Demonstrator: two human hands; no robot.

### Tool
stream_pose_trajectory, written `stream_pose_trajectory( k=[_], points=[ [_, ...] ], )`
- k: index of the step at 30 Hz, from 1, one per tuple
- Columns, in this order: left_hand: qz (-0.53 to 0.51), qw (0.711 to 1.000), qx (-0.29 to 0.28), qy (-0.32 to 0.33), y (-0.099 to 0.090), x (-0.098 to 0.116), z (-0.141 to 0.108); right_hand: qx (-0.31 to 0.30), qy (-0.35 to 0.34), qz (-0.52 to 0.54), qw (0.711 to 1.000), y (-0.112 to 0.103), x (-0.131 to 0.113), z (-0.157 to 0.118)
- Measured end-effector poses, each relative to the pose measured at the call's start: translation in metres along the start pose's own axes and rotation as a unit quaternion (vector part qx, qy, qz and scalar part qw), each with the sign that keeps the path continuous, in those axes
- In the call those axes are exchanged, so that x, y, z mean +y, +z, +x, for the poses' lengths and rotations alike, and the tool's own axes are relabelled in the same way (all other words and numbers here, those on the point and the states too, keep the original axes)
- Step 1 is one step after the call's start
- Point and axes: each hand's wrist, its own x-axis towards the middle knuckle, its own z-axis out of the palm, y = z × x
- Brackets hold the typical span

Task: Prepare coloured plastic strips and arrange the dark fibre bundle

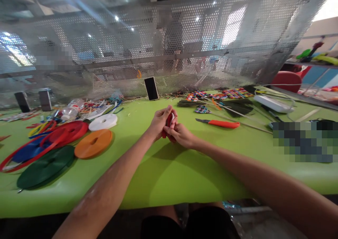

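Near the middle of the green table, my left hand and my right hand meet above the surface. Between them is a small red and white piece, gripped by the fingers of both hands; its shape is mostly hidden. An orange-handled knife lies to the right, its dark blade pointing toward my hands. Rolls of flat strip lie on the left: white, orange, red, dark green and blue.
A phone stands upright at the back, before a perforated metal screen. Colourful woven pieces and dark strips lie back right, near a white power strip. A clear bottle lies back left among scraps. People are behind the screen.
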Motion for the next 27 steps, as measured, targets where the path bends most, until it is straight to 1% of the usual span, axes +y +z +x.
stream_pose_trajectory(
  k=[3,7,9,13,18,22,27],
  points=[
    [0.010,1.000,-0.023,-0.016,-0.0008,0.0029,-0.0017,-0.004,-0.006,-0.013,1.000,0.0000,-0.0014,-0.0011],
    [0.044,0.998,-0.048,-0.003,-0.0031,0.0043,-0.0038,-0.006,-0.014,-0.044,0.999,0.0006,-0.0012,-0.0018],
    [0.050,0.998,-0.039,0.001,-0.0036,0.0037,-0.0033,-0.006,-0.004,-0.044,0.999,0.0005,-0.0003,-0.0012],
    [0.049,0.999,-0.002,-0.015,-0.0033,0.0021,-0.0003,-0.001,0.020,-0.044,0.999,-0.0016,0.0008,0.0006],
    [0.037,0.999,-0.003,-0.015,-0.0018,0.0023,0.0000,0.008,0.027,-0.081,0.996,-0.0025,0.0014,0.0014],
    [0.038,0.999,0.012,-0.030,0.0000,0.0033,-0.0006,0.045,0.010,-0.134,0.990,0.0008,0.0024,0.0012],
    [0.038,0.998,-0.013,-0.044,-0.0001,0.0051,0.0000,0.037,-0.018,-0.164,0.986,0.0047,0.0008,0.0004]
  ],
)
